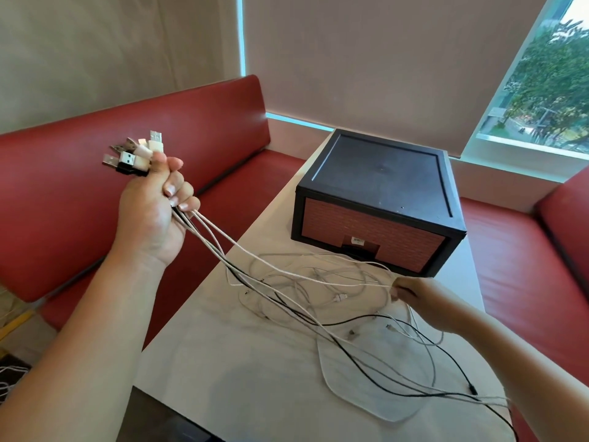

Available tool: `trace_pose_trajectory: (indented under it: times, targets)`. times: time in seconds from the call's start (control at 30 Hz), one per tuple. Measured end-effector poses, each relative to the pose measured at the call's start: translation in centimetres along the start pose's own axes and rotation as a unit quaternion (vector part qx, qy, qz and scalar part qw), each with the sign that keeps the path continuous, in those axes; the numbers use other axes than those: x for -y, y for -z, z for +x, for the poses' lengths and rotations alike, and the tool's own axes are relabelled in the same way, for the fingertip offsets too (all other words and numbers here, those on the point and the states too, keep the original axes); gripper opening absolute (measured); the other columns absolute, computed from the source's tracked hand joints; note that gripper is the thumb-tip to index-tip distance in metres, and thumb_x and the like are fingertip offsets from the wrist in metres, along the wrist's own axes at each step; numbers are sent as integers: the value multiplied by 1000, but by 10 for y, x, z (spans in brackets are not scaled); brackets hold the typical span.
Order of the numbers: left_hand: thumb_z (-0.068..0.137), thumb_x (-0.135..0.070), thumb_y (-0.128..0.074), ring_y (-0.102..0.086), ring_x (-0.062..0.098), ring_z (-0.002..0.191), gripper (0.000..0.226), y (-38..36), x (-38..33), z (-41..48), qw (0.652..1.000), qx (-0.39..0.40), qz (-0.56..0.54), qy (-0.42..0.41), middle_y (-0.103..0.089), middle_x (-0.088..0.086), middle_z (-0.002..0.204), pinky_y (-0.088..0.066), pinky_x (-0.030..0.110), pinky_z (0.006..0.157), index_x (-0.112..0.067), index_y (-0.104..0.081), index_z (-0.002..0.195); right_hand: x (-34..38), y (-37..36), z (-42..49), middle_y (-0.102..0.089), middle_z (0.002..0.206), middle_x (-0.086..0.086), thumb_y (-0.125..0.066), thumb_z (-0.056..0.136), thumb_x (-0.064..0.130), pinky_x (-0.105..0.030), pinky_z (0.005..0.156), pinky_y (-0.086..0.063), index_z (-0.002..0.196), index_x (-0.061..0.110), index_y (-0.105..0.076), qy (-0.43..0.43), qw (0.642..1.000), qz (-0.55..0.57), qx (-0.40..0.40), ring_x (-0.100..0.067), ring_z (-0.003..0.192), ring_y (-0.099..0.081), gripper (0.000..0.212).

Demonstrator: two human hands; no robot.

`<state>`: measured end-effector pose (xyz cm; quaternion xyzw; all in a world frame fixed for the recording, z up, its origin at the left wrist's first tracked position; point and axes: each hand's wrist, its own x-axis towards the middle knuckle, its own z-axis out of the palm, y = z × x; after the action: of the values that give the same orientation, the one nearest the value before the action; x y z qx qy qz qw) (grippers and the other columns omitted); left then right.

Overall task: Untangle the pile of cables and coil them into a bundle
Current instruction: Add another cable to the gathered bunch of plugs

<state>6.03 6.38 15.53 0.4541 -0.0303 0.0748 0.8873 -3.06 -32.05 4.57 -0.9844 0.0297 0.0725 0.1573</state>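
**Here: Cables Fanning From a Raised Fist**

Here the cables, white, grey and black, are lying in a loose tangle across the middle of the pale bench, with several strands rising off it toward the left. Their USB plugs are sticking up in a cluster out of the top of the left grip. It is being held up to the left of the bench, fingers curled tight round the gathered strands. From under that fist the strands are fanning down and to the right.

The right grip is hovering low over the tangle near the bench's right side. Its fingers are curling in and pinching one white cable that is stretching across from the left grip. Other loops are trailing toward the near right corner, and one black cable is running off the edge there.

A black box with a brick-patterned front is sitting at the far end of the bench, just beyond the tangle. Red padded seating is wrapping around the bench, and a window is showing trees at the upper right.
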Motion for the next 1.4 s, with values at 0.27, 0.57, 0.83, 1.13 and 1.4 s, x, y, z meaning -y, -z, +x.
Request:
trace_pose_trajectory:
  times: [0.27,0.57,0.83,1.13,1.4]
  targets:
    - [103,-24,-42,-30,4,46,30,-21,26,-22,977,128,162,45,-65,-4,67,-29,15,46,-10,-60,83,63,36,-6,-55,68,8,-52,98,27,-27,60,-38,74,32,-66,84,978,188,-33,-12,62,-44,28]
    - [101,-20,-48,-25,12,51,22,-56,51,-48,887,290,347,96,-50,-8,50,-22,30,51,-14,-69,99,147,73,-11,-65,85,1,-50,98,33,-32,73,-47,89,23,-68,228,944,231,-61,-18,80,-58,22]
    - [99,-24,-53,-36,7,50,26,-41,41,-36,814,321,478,84,-46,-8,60,-30,22,49,-16,-65,77,127,53,-3,-53,66,4,-44,99,38,-32,62,-42,77,25,-61,170,977,128,-31,-10,60,-44,31]
    - [99,-20,-53,-42,0,42,24,-29,33,-29,770,318,552,28,-51,-8,61,-32,12,46,-16,-65,79,84,41,10,-59,74,7,-44,100,36,-34,73,-43,70,27,-58,86,992,89,-20,-15,71,-53,35]
    - [99,-25,-53,-39,3,44,24,-5,33,-22,766,292,572,33,-51,-16,55,-31,22,51,-19,-66,80,43,36,14,-55,64,9,-43,101,30,-27,58,-38,66,28,-53,25,998,32,-47,-11,60,-48,37]
